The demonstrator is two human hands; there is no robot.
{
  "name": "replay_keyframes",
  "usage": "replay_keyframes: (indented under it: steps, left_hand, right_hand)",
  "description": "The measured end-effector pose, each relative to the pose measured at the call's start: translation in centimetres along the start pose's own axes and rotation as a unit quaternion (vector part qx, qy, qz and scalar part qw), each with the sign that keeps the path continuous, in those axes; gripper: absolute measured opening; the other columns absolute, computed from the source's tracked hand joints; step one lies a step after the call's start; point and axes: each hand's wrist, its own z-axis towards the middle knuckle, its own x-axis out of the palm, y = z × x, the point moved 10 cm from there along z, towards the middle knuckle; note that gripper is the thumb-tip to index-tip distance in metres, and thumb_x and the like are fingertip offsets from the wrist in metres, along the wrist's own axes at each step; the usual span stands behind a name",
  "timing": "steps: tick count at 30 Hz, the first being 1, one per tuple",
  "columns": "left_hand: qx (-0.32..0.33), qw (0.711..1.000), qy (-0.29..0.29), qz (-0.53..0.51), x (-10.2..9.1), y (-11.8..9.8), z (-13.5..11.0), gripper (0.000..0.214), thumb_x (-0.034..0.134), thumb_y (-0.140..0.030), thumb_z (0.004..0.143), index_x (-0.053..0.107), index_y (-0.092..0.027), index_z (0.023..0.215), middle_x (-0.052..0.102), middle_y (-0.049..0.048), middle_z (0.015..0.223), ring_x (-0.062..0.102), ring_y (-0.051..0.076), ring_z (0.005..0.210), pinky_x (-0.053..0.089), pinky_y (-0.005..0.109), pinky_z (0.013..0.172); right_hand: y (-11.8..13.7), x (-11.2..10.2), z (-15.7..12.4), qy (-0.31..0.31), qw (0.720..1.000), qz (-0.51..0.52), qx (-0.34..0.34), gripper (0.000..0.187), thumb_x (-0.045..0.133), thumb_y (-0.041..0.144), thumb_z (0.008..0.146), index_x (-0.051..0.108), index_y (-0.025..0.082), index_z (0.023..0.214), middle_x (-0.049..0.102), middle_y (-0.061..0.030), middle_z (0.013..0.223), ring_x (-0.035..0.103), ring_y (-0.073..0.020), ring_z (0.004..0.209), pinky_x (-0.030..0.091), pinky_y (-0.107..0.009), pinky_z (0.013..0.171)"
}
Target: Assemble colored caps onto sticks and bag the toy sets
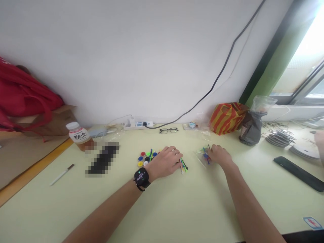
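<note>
My left hand (165, 161), with a black smartwatch on the wrist, lies palm down on the pale green table (162, 209). Its fingers curl over a bundle of thin coloured sticks (183, 165). Several coloured round discs (146, 158) lie just left of that hand. My right hand (219, 156) rests further right, fingers bent over a small clear plastic bag (204, 156) with more coloured sticks in it. What the fingertips grip is hidden.
At the back stand a drink bottle (79, 135), a power strip (138, 125), glasses (168, 130), a striped orange bag (226, 117) and a grey bag (250, 128). A pen (62, 174) lies left; a dark flat bar (298, 172) and stacked discs (279, 137) right.
</note>
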Motion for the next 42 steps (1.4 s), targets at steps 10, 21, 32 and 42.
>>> replay_keyframes:
  steps: [10,21,32,42]
  left_hand:
    - [0.191,0.981,-0.014,-0.001,4.2,-10.0,-0.9,0.027,0.049,-0.030,0.103,0.057,-0.020,0.079,0.066,0.0053,0.076,0.058,0.022,0.078,0.042,0.038,0.070]
    - [0.111,0.986,0.018,-0.127,6.6,-8.6,-1.0,0.030,0.064,-0.034,0.094,0.048,-0.022,0.071,0.058,-0.0013,0.064,0.055,0.017,0.064,0.045,0.034,0.064]
    - [0.106,0.983,0.018,-0.146,6.6,-8.6,-1.0,0.030,0.064,-0.034,0.093,0.048,-0.022,0.071,0.059,-0.0010,0.064,0.055,0.017,0.063,0.044,0.033,0.065]
    - [0.106,0.983,0.019,-0.151,6.7,-8.6,-1.1,0.030,0.062,-0.034,0.094,0.048,-0.022,0.071,0.060,-0.0005,0.065,0.055,0.017,0.064,0.043,0.032,0.066]
  right_hand:
    - [0.2,-0.3,0.4,-0.007,1.000,0.019,-0.002,0.022,0.040,0.024,0.098,0.060,0.018,0.105,0.072,-0.0195,0.102,0.068,-0.0345,0.096,0.048,-0.046,0.079]
    - [2.4,-4.9,0.5,-0.089,0.981,0.123,-0.118,0.018,0.041,0.023,0.095,0.049,0.023,0.110,0.072,-0.0088,0.095,0.067,-0.0267,0.089,0.044,-0.035,0.077]
    - [3.9,-9.0,-1.4,-0.207,0.928,0.231,-0.208,0.013,0.054,0.022,0.080,0.062,0.024,0.090,0.071,-0.0041,0.084,0.066,-0.0237,0.084,0.045,-0.036,0.087]
    - [4.7,-11.8,-3.7,-0.306,0.884,0.262,-0.239,0.009,0.054,0.021,0.082,0.062,0.024,0.079,0.072,-0.0053,0.083,0.064,-0.0257,0.086,0.048,-0.039,0.087]
